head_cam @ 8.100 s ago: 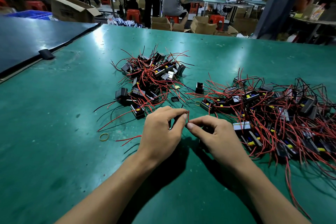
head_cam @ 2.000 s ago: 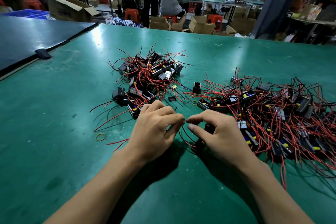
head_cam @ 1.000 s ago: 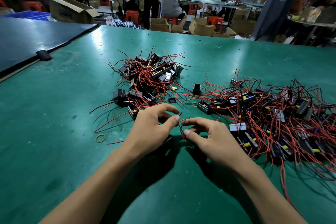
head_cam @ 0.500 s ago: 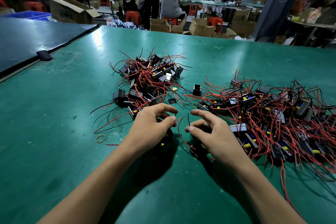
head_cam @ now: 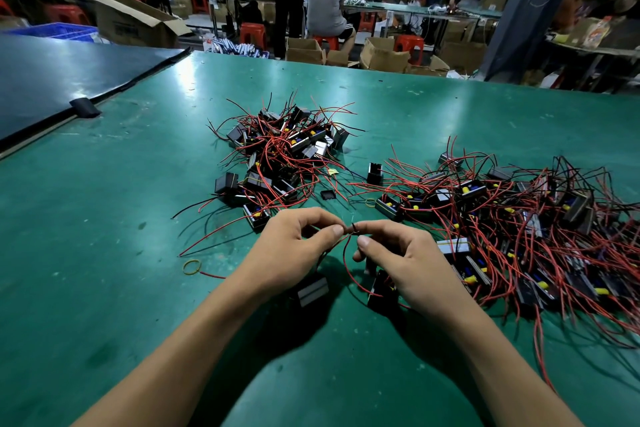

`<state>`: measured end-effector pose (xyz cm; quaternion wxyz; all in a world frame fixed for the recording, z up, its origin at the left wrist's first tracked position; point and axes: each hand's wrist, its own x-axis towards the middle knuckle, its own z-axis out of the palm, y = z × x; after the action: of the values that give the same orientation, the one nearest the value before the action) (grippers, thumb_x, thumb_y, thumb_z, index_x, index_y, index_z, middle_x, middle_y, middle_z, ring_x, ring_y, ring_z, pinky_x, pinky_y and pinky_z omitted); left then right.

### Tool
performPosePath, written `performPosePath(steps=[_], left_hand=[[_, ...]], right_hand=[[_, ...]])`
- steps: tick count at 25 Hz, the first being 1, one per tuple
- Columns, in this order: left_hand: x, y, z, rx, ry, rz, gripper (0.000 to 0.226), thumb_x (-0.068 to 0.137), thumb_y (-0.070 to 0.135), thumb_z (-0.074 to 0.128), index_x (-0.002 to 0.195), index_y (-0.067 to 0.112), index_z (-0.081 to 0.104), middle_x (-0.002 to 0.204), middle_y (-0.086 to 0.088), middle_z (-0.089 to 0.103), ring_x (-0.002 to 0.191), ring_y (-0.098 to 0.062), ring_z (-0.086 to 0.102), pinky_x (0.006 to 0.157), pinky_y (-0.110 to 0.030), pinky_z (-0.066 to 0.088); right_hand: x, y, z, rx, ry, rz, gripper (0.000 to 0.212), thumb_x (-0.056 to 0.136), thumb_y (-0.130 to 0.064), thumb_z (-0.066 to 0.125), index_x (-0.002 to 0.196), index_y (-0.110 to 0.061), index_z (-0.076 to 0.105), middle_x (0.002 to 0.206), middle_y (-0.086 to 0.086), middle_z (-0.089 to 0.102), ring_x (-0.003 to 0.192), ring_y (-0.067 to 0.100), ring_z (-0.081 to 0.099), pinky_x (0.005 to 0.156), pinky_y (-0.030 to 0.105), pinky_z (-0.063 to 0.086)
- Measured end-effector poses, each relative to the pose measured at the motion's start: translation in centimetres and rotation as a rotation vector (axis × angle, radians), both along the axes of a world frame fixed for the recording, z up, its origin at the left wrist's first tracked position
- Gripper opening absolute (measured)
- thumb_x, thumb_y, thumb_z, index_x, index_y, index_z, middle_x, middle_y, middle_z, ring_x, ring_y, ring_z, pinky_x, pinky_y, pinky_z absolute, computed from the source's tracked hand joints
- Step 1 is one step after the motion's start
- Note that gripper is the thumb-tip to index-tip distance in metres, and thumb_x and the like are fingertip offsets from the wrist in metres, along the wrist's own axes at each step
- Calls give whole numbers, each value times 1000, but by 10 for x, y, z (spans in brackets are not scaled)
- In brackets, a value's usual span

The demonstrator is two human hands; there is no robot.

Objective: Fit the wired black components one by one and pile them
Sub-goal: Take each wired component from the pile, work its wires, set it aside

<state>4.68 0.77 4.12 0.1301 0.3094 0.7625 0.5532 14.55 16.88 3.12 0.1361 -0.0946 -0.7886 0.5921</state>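
Observation:
My left hand (head_cam: 292, 255) and my right hand (head_cam: 403, 258) meet fingertip to fingertip over the green table (head_cam: 104, 288). Each pinches thin red and black wire ends (head_cam: 350, 229) between thumb and forefinger. A red wire (head_cam: 347, 267) loops down from the pinch. One black component (head_cam: 311, 290) lies under my left palm, another black component (head_cam: 381, 291) under my right. A pile of wired black components (head_cam: 284, 152) lies ahead of my hands. A larger tangled heap (head_cam: 526, 218) spreads to the right.
A yellow rubber band (head_cam: 192, 267) lies left of my left wrist. A loose black part (head_cam: 374, 173) and a small black cap (head_cam: 327, 195) sit between the piles. A dark board (head_cam: 62, 80) covers the table's left. Cardboard boxes and people fill the background.
My hands, apart half a second ago, have closed together again and now pinch the wire ends at one spot. The two components have come into view under my palms.

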Motion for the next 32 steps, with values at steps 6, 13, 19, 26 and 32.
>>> performPosePath(steps=[6, 13, 19, 26, 32], left_hand=[[2, 1, 0, 80, -162, -45, 11, 96, 7, 58, 96, 2, 67, 80, -12, 74, 59, -21, 67, 64, -31, 54], [4, 1, 0, 105, -152, -33, 6, 87, 8, 71, 90, 5, 75, 78, -10, 74, 58, -18, 68, 66, -38, 56], [3, 2, -3, 171, -213, -18, 3, 82, 7, 75, 86, 7, 76, 71, -5, 71, 63, -10, 60, 61, -21, 51], [2, 2, -3, 190, -200, 8, 3, 80, 10, 78, 81, 8, 76, 67, -8, 68, 57, -14, 56, 57, -27, 49], [-1, 1, -3, 160, -223, -47, 5, 79, 15, 79, 81, 12, 77, 69, -7, 67, 62, -17, 53, 63, -33, 43]], right_hand=[[1, 3, -2, 24, 10, 10, 17, 95, -15, 67, 99, -28, 76, 81, -1, 76, 69, 7, 65, 67, 18, 51], [0, 2, -4, 6, 32, 25, 6, 90, -15, 72, 92, -19, 76, 83, 1, 77, 78, 10, 72, 68, 16, 51], [0, 0, -3, -20, 44, 21, 4, 90, -16, 73, 89, -20, 75, 83, 1, 78, 80, 13, 73, 69, 17, 52], [2, -3, -1, -23, 66, 32, 6, 91, -12, 71, 91, -17, 73, 80, 2, 77, 72, 7, 70, 64, 16, 50], [0, -5, -1, 155, 163, 29, 38, 98, -12, 61, 124, -40, 66, 101, -10, 67, 67, 15, 63, 68, 20, 52]])
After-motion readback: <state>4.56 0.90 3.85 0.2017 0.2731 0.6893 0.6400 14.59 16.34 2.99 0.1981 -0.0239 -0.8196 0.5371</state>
